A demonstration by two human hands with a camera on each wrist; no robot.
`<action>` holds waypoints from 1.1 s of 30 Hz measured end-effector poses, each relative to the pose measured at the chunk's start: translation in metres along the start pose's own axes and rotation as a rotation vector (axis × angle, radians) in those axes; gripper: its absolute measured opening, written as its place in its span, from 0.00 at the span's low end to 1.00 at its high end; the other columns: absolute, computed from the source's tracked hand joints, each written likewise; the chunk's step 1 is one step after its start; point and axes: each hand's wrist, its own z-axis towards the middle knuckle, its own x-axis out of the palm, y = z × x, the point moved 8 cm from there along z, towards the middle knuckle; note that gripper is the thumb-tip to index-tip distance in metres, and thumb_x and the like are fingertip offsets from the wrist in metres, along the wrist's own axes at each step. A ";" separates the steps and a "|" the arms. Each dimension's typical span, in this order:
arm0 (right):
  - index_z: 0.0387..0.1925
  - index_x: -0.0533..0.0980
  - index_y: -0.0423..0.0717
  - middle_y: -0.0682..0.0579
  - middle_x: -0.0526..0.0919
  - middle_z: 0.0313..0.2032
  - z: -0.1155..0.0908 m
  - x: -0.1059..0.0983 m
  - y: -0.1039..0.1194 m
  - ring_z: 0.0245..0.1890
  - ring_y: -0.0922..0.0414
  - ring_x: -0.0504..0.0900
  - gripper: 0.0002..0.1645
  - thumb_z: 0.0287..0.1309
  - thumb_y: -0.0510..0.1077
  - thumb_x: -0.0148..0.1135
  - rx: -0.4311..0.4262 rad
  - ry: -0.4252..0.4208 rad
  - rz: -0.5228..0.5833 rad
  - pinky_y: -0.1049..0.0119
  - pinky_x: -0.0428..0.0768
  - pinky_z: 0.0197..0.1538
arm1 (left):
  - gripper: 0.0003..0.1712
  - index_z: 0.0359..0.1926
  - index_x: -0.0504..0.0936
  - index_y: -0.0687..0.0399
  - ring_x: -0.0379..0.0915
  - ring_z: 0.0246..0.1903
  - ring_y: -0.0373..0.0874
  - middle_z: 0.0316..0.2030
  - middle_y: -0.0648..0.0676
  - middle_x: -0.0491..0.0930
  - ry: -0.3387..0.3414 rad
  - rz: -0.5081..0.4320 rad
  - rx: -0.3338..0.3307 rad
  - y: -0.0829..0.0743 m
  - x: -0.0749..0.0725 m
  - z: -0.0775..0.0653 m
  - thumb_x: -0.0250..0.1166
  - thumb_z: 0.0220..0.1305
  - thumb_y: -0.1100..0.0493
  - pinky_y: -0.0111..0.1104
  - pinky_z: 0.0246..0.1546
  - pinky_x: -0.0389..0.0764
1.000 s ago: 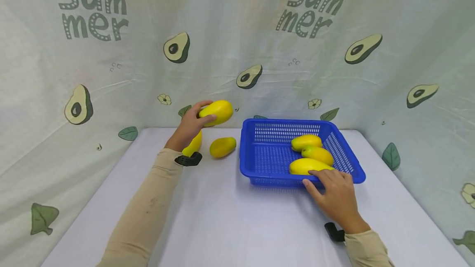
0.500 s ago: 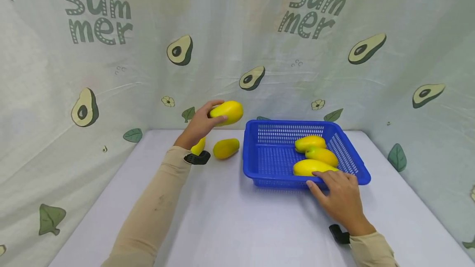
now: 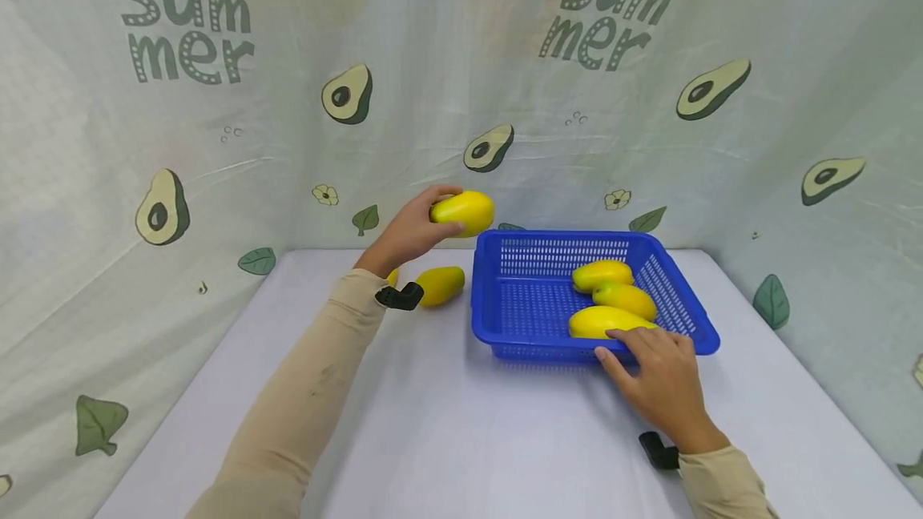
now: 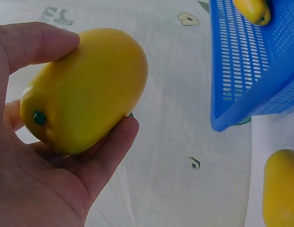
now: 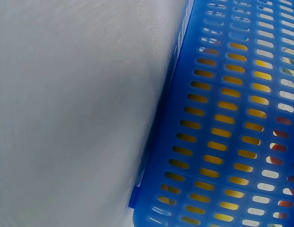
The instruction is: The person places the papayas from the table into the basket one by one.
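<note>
Yellow mango [image 3: 472, 213] is hanging above the white table [image 3: 461, 439] in the left hand [image 3: 414, 228], which is pinching it between thumb and curled fingers, while the blue plastic basket [image 3: 530, 307] is standing to that hand's right. The right hand [image 3: 662, 381] is holding the basket's near rim, thumb outside and fingers reaching over; whether they are touching the nearest fruit, I cannot tell. Loading seems to be standing about midway: 3 mangoes [image 3: 602, 276] are already lying inside, ahead of the right hand, and 2 mangoes [image 3: 441, 285] are apparently waiting below the left hand, 1 showing only a sliver behind its wrist
</note>
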 end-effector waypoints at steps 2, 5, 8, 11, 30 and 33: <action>0.44 0.84 0.43 0.45 0.86 0.38 -0.001 0.000 0.000 0.44 0.42 0.80 0.23 0.51 0.54 0.73 0.000 -0.001 -0.001 0.43 0.66 0.48 | 0.35 0.71 0.66 0.45 0.72 0.49 0.51 0.60 0.53 0.72 0.015 0.003 0.016 -0.004 0.004 0.001 0.67 0.66 0.52 0.44 0.53 0.76; 0.44 0.83 0.43 0.45 0.86 0.38 0.000 0.000 0.000 0.44 0.42 0.80 0.23 0.51 0.54 0.73 -0.002 -0.002 -0.001 0.43 0.66 0.48 | 0.34 0.70 0.68 0.45 0.72 0.49 0.51 0.58 0.53 0.73 0.036 -0.002 0.038 -0.010 0.009 0.003 0.67 0.65 0.53 0.44 0.52 0.77; 0.44 0.83 0.43 0.45 0.86 0.38 0.000 0.001 0.000 0.45 0.42 0.80 0.24 0.52 0.55 0.72 0.000 0.006 -0.003 0.42 0.66 0.48 | 0.33 0.69 0.68 0.44 0.73 0.48 0.50 0.58 0.52 0.73 0.061 0.005 0.043 -0.015 0.014 0.003 0.67 0.65 0.53 0.43 0.51 0.78; 0.44 0.83 0.43 0.44 0.86 0.39 0.000 0.001 0.000 0.45 0.42 0.80 0.24 0.52 0.56 0.71 -0.002 0.007 -0.004 0.43 0.66 0.48 | 0.33 0.69 0.69 0.45 0.73 0.49 0.50 0.58 0.52 0.74 0.083 0.009 0.048 -0.019 0.019 0.003 0.67 0.65 0.53 0.42 0.52 0.78; 0.44 0.83 0.43 0.45 0.86 0.39 -0.002 0.001 -0.001 0.44 0.42 0.80 0.23 0.53 0.55 0.71 0.015 0.011 0.000 0.43 0.66 0.48 | 0.31 0.68 0.71 0.48 0.72 0.48 0.46 0.54 0.49 0.76 0.200 0.053 0.120 -0.040 0.051 0.010 0.65 0.65 0.53 0.40 0.53 0.75; 0.45 0.83 0.43 0.45 0.86 0.39 -0.002 0.001 0.000 0.44 0.42 0.80 0.23 0.54 0.55 0.71 0.016 0.015 -0.004 0.43 0.66 0.48 | 0.29 0.67 0.71 0.48 0.73 0.49 0.46 0.53 0.49 0.76 0.214 0.024 0.119 -0.041 0.056 0.011 0.65 0.65 0.54 0.40 0.54 0.75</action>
